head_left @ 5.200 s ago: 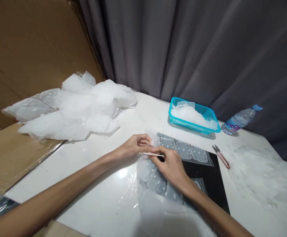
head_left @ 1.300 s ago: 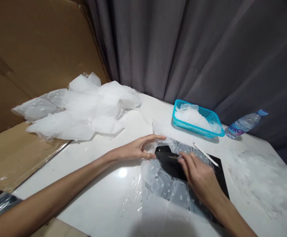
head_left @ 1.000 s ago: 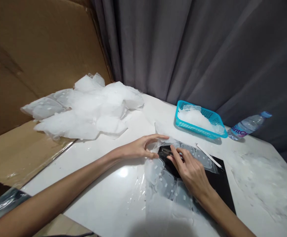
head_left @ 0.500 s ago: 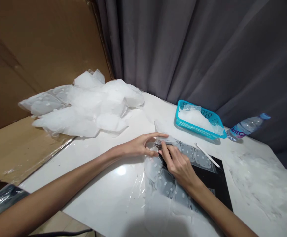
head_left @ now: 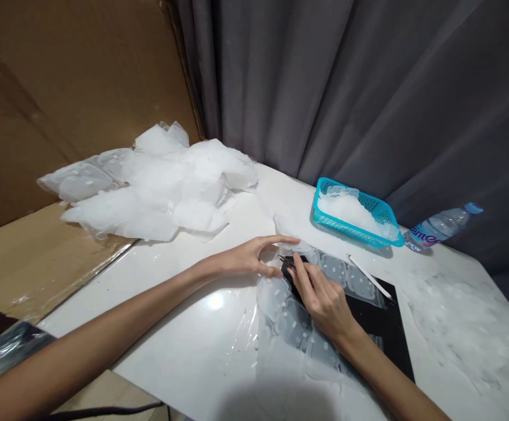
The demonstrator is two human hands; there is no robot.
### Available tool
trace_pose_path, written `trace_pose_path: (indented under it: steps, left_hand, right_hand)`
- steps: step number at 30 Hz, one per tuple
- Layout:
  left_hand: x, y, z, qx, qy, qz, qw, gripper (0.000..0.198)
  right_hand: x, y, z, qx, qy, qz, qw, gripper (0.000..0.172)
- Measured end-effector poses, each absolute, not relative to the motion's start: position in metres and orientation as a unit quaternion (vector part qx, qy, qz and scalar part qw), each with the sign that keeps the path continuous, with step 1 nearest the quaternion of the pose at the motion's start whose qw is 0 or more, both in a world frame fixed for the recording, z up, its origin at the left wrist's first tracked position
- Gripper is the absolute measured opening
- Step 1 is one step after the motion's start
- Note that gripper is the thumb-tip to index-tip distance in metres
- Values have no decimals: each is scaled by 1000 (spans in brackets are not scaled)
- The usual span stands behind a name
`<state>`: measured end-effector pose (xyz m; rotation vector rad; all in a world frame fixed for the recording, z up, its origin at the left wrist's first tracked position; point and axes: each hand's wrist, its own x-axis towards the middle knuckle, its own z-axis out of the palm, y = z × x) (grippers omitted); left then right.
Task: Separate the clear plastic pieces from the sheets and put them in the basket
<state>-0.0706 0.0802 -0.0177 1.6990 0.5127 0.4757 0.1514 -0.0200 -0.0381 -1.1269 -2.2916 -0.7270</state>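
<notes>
My left hand (head_left: 256, 257) rests at the upper left corner of a black board (head_left: 381, 318), thumb and forefinger spread on either side of a clear film. Pinched in my right hand (head_left: 322, 295) is a slim dark metal tool that looks like tweezers (head_left: 286, 261), its tip pointing at the gap between my left thumb and forefinger. Translucent plastic sheets (head_left: 287, 318) with rounded outlines and small white tabs lie across the board and over its left side. Fine detail at the tool's tip is too small to make out.
A white stick (head_left: 370, 276) lies on the board. Behind stand a turquoise basket (head_left: 346, 235) of white pieces and a tilted water bottle (head_left: 440, 228). A heap of translucent sheets (head_left: 166, 187) sits at back left by cardboard (head_left: 61, 88). More film (head_left: 473, 327) spreads at right.
My right hand has drawn slightly to the right with the tweezers, whose tip now shows more clearly. My left hand stays in nearly the same place.
</notes>
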Motion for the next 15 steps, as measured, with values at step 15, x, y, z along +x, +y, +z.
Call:
trace_pose_path:
  steps: [15]
  left_hand:
    - [-70,79,-17,739,220,197,605,74]
  right_hand:
    - [137,-10,-37,-399,-856,-280,174,55]
